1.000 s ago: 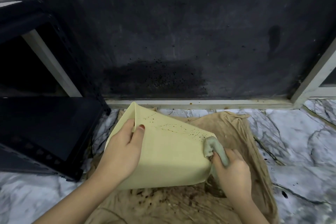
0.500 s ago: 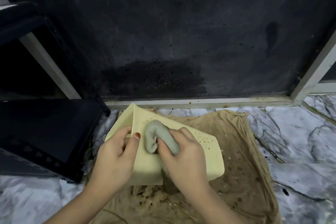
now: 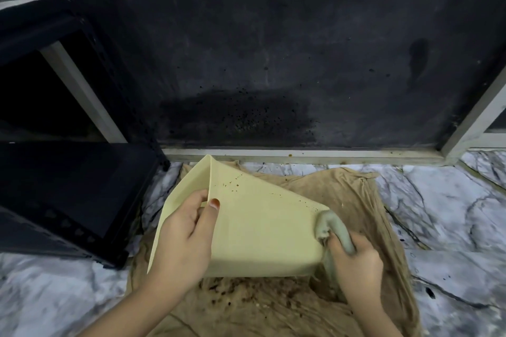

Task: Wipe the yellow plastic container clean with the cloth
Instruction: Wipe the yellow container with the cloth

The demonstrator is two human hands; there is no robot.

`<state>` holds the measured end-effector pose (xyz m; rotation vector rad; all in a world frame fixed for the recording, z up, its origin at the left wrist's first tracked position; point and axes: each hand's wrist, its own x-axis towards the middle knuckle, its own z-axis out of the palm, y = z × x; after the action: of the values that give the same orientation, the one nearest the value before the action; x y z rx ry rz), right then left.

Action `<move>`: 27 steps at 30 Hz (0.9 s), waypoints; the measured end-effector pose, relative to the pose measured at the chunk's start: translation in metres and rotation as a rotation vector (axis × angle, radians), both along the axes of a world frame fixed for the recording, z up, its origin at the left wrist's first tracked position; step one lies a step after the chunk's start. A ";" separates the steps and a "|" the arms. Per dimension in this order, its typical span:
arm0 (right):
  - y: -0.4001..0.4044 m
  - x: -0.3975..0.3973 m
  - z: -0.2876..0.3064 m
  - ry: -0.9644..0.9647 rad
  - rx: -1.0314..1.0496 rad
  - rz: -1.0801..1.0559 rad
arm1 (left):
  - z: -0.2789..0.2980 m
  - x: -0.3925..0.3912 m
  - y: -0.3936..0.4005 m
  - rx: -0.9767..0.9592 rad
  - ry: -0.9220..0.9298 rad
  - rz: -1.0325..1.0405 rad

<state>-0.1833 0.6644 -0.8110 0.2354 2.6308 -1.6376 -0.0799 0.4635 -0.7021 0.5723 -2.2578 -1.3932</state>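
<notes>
A dark, stained wall (image 3: 273, 49) fills the back, speckled with black spots low down, and a pale sill (image 3: 301, 154) runs along its foot at the far edge of the marble floor (image 3: 443, 213). White stone with grey veins down here, and a brown sheet (image 3: 356, 200) is spread over the middle of it, crumpled toward the far edge and dotted with dark crumbs along the near side. Over at the left edge sits a black box-like unit (image 3: 68, 194), its face angled up.

And there's the yellow container (image 3: 260, 232), tipped up on the sheet, one corner pointing at the sill, its broad flat side facing the camera. Small brown specks trail along its upper edge. The left hand (image 3: 183, 243) has it by the left side, fingers (image 3: 191, 200) curled over the rim and the thumb (image 3: 212, 210) pressed flat on the yellow face, a firm closed grip. On the other side, the right hand (image 3: 356, 265) is bunched around the grey-green cloth (image 3: 331, 227), fingers wrapped tight on it, and the wad pokes out above the fist. The cloth's rounded end is touching the container's right corner, right at the edge where the specks run out. Both forearms come in from the near edge of the floor.
</notes>
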 end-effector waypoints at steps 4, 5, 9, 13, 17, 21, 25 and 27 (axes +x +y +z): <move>-0.013 0.031 0.011 0.095 -0.090 0.034 | 0.002 -0.001 0.003 -0.012 -0.003 -0.017; -0.022 0.039 0.018 0.162 -0.111 0.076 | 0.001 -0.001 0.003 -0.018 -0.002 -0.020; -0.065 0.054 0.065 0.379 -0.165 0.317 | 0.001 0.000 0.003 -0.078 -0.013 -0.053; -0.096 0.038 0.103 0.460 -0.019 0.445 | 0.002 0.002 -0.002 -0.160 -0.023 -0.076; -0.108 0.014 0.109 0.421 -0.004 0.446 | 0.003 0.006 -0.006 -0.190 -0.042 -0.086; -0.096 -0.006 0.093 0.336 0.025 0.351 | 0.003 0.010 -0.007 -0.207 -0.069 -0.118; -0.065 -0.020 0.062 0.222 0.085 0.251 | 0.004 0.010 -0.011 -0.154 -0.138 -0.099; -0.048 -0.022 0.044 0.162 0.120 0.185 | 0.006 0.009 -0.015 -0.106 -0.176 -0.109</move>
<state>-0.2052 0.6166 -0.7671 -0.1411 2.7723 -1.5028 -0.0707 0.4481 -0.6958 0.5640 -2.5205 -1.3089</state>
